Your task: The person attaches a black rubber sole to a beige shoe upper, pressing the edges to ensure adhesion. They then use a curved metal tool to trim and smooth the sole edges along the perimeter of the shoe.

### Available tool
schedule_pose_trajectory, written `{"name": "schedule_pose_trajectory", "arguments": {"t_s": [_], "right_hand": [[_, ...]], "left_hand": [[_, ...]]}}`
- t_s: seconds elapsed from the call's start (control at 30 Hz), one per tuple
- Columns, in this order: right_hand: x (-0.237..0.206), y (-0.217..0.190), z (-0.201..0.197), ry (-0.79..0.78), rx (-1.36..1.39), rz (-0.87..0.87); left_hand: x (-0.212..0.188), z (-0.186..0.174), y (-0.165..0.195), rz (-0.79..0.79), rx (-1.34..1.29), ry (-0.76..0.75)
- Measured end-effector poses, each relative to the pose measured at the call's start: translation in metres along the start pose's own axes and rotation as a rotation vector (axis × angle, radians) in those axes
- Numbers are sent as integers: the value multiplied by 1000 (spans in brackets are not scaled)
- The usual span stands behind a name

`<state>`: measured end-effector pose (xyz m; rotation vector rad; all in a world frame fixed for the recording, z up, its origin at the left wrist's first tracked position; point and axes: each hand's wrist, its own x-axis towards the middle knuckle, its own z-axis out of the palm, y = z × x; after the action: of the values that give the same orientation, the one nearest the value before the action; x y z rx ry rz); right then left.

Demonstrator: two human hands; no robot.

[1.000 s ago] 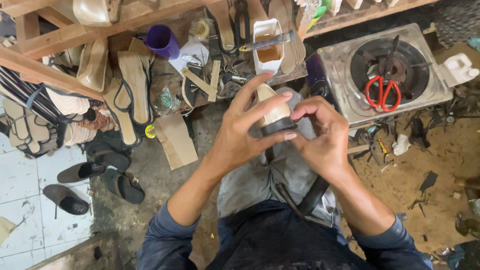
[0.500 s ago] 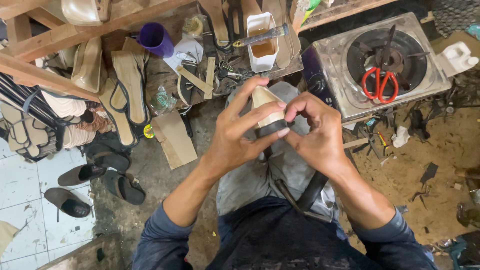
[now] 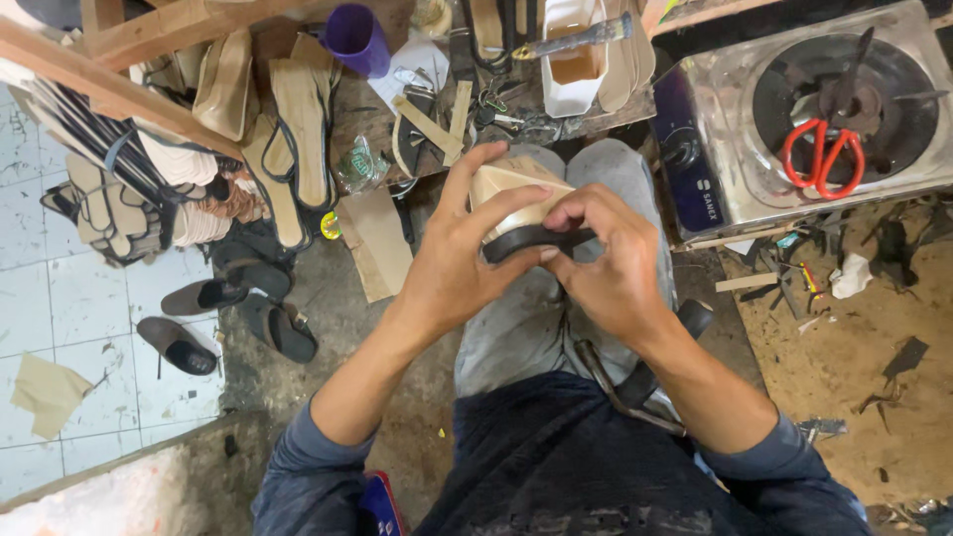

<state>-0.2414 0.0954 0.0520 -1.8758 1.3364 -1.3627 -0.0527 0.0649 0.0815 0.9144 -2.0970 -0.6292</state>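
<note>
White tub (image 3: 574,74) of tan glue, brush-topped

hands 2: left hand (image 3: 452,268), right hand (image 3: 611,268) | beige shoe piece (image 3: 511,189) 1 | red scissors (image 3: 822,154) 1 | purple cup (image 3: 354,38) 1 | stove (image 3: 814,109) 1

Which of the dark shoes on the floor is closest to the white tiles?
The dark shoe lying lowest and farthest left: it rests on the white tiles, while the other dark ones sit on the grey floor.
</note>
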Motion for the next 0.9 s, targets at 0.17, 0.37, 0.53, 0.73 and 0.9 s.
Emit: {"name": "schedule_pose_trajectory", "arguments": {"t_s": [0.17,0.37,0.53,0.73,0.9], "right_hand": [[4,0,2,-85,-21,-98],[15,-1,-1,-116,17,-27],[27,27,-11,-144,-272,-201],[6,83,-7,-154,-412,-247],[0,106,6,-159,-302,-202]], "left_hand": [[-8,-2,-1,-51,-59,21],[-22,16,-24,-73,-109,214],[-31,63,-71,-216,-479,386],[-50,87,-104,-232,-470,362],[-48,81,-106,-196,-192,223]]}}
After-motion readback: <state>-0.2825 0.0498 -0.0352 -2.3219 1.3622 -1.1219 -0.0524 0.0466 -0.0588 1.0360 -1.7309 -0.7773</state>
